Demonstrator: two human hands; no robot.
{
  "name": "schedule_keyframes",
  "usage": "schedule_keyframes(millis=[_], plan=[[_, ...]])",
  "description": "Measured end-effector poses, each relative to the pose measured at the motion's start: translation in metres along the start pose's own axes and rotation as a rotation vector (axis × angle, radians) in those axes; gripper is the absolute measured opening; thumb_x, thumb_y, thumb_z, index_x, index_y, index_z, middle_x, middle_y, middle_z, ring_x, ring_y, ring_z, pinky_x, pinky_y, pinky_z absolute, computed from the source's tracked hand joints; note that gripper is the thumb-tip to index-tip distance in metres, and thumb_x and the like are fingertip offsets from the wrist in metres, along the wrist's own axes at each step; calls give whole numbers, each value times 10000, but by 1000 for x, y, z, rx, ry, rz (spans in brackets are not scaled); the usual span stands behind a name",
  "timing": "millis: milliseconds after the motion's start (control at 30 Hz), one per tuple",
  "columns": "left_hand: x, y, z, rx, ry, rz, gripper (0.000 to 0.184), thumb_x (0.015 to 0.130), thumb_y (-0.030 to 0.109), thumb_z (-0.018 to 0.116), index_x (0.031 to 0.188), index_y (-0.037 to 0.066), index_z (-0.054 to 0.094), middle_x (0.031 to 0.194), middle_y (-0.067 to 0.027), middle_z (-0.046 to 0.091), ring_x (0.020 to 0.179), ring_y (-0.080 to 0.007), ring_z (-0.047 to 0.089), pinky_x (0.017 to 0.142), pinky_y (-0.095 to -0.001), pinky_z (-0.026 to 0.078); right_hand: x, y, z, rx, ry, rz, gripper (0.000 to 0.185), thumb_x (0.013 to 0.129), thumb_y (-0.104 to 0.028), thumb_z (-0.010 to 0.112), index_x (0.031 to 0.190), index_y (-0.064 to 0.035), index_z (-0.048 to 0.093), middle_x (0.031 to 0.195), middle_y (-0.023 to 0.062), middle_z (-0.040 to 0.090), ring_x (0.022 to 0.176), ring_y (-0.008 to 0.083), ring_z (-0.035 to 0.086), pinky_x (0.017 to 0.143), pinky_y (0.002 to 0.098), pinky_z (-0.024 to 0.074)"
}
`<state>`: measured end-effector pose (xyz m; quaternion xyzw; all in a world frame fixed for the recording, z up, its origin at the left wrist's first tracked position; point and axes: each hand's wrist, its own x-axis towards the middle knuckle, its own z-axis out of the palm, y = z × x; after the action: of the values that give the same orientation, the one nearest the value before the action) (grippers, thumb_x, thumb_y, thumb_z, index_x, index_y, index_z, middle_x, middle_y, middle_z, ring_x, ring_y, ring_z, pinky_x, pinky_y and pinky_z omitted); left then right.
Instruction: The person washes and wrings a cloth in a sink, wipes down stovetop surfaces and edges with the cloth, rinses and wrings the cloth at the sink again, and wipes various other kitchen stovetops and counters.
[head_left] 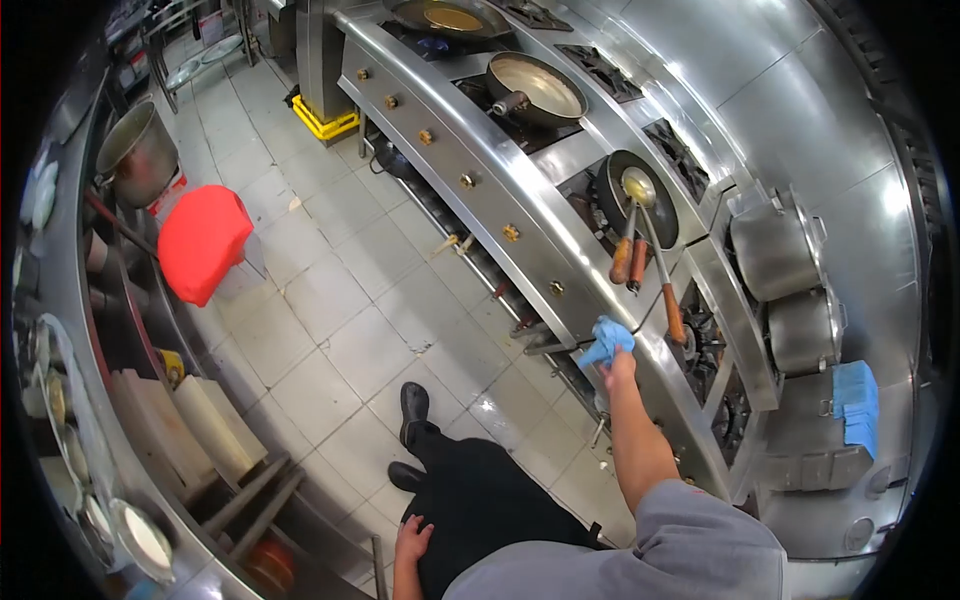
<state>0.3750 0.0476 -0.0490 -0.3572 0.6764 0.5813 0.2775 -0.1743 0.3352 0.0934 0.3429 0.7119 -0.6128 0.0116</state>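
My right hand [618, 368] is closed on a crumpled blue cloth [606, 342] at the front edge of the steel stove [530, 190]. My left hand [412, 540] hangs low beside my black trousers, empty, with its fingers apart. Just beyond the cloth, a black wok [662, 215] holds a ladle [638, 186] and other utensils. Their wooden handles, one of them an orange-brown handle [674, 315], point toward my right hand.
Farther along the stove are a light-coloured pan [538, 88] and a pan with brown liquid [452, 20]. Steel pots [775, 250] and blue cloths [855, 405] are at the right. A red-covered container [203, 243] stands on the tiled floor by the left counter.
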Motion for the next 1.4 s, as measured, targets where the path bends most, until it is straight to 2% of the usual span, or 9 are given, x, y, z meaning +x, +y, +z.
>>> schedule_keyframes(millis=[100, 267, 400, 667, 900, 967, 1000, 1100, 1400], plan=[[5, 9, -24, 43, 80, 38, 530, 825, 413, 623, 1238, 86, 560, 1372, -182, 445, 1288, -376, 380, 1084, -417, 295, -7, -10, 86, 310, 46, -224, 330, 935, -161, 512, 1237, -48, 442, 1149, 82, 565, 1053, 239, 558, 894, 406, 453], [32, 2, -58, -1, 102, 10, 521, 820, 383, 635, 1211, 46, 571, 1322, -217, 484, 1239, -366, 442, 1058, -414, 331, -17, -41, 202, 168, -42, -366, 134, 870, -105, 608, 985, -37, 603, 874, 28, 629, 738, 123, 573, 644, 266, 443], [48, 28, -84, 23, 62, -18, 510, 821, 383, 631, 1199, 44, 578, 1304, -192, 510, 1238, -367, 444, 1061, -413, 326, 3, -23, 241, 189, 11, -369, 150, 840, -61, 628, 971, -1, 586, 921, 73, 635, 818, 147, 585, 722, 297, 464], [84, 72, -135, 138, 19, -114, 521, 824, 438, 607, 1229, 114, 557, 1258, -160, 551, 1212, -355, 472, 1044, -441, 338, 62, 47, 315, -241, 35, -201, 258, 816, -99, 655, 1040, 16, 595, 973, 80, 641, 841, 158, 588, 763, 315, 460], [108, 107, -172, 147, -43, -136, 525, 817, 465, 603, 1242, 161, 547, 1229, -109, 578, 1224, -362, 457, 1009, -496, 356, 80, 75, 420, 236, 106, -51, 289, 860, -108, 603, 1124, -6, 547, 1042, 97, 617, 854, 182, 596, 701, 333, 480], [110, 139, -194, 298, -106, -159, 518, 824, 463, 598, 1245, 165, 548, 1290, -90, 541, 1267, -372, 412, 1024, -567, 302, 42, 22, 450, 388, 46, 92, 258, 868, -103, 592, 1110, -26, 550, 1020, 87, 614, 872, 189, 592, 738, 335, 471], [114, 155, -202, 306, -107, -151, 518, 824, 463, 598, 1245, 165, 548, 1290, -90, 541, 1267, -372, 412, 1024, -567, 302, 22, -10, 455, 535, -20, 236, 228, 876, -97, 581, 1096, -46, 554, 998, 77, 611, 891, 195, 589, 776, 336, 462], [124, 199, -228, 378, -81, -124, 526, 831, 460, 594, 1265, 169, 538, 1381, -38, 464, 1337, -365, 317, 1055, -607, 218, -4, -48, 452, 860, -16, 229, 183, 891, -54, 532, 1070, -23, 547, 1004, 82, 611, 900, 209, 593, 783, 337, 469], [169, 261, -310, 444, 27, 3, 543, 827, 457, 597, 1292, 188, 519, 1402, -49, 444, 1364, -360, 262, 1078, -611, 154, -38, -97, 326, 900, -61, 83, 242, 860, -75, 424, 1070, -34, 537, 1051, 109, 624, 943, 229, 617, 812, 378, 505]])
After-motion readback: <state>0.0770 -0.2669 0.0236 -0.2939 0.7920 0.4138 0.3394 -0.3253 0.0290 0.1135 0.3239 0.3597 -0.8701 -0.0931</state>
